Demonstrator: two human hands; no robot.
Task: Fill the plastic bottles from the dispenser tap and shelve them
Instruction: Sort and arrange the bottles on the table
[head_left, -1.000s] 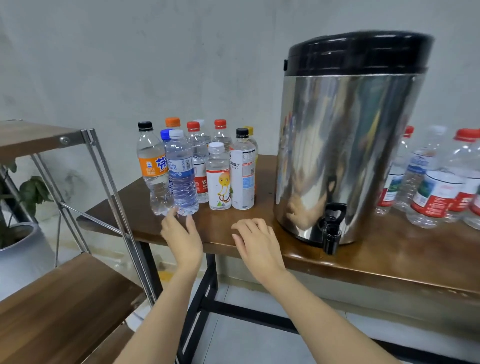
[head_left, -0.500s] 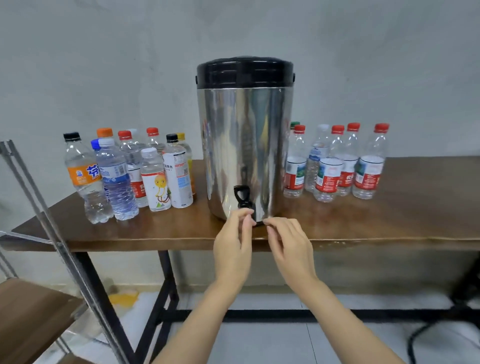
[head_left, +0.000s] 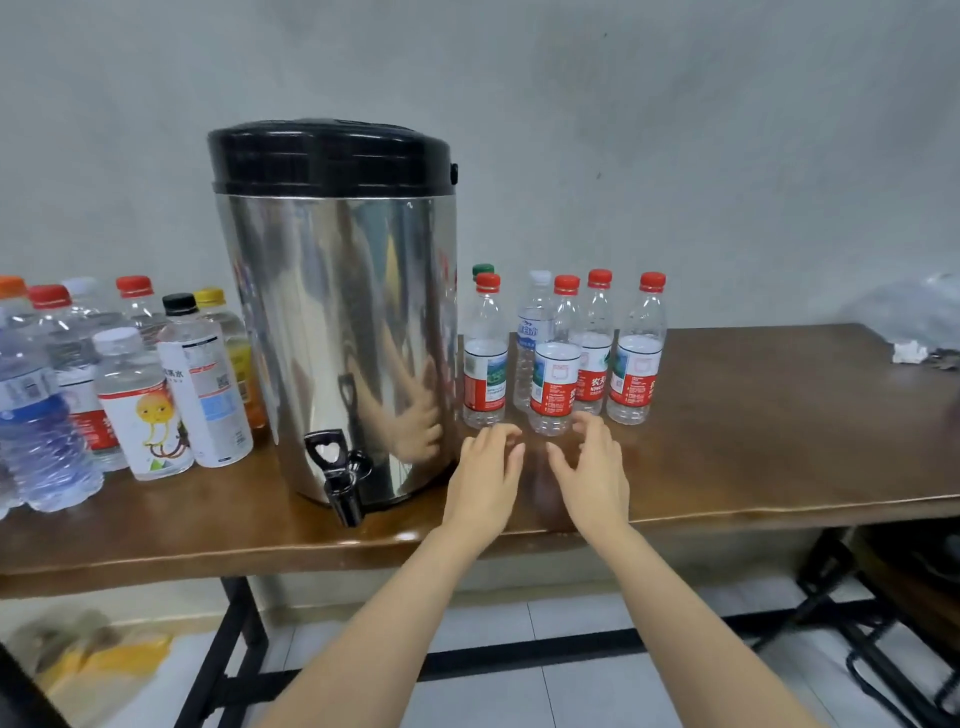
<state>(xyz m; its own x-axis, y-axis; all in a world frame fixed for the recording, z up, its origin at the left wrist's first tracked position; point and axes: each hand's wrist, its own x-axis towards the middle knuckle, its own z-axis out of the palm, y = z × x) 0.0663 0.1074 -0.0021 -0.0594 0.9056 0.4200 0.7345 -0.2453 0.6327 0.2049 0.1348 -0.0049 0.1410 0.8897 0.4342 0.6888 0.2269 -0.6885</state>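
The step in hand looks like fetching a bottle to fill. Both hands hover low over the table, the left hand and right hand flanking the nearest red-capped bottle without touching it. Their fingers are loosely spread and hold nothing. That bottle stands upright at the front of a cluster just right of the dispenser.

Next, I judge, one hand must wrap the thin clear plastic body gently — it will likely dent — and the cap must come off before the bottle goes under the black tap, low on the drum's front. The dispenser is mirror-polished steel with a black ribbed lid, and the table is dark glossy wood. Assorted capped bottles crowd the dispenser's left.
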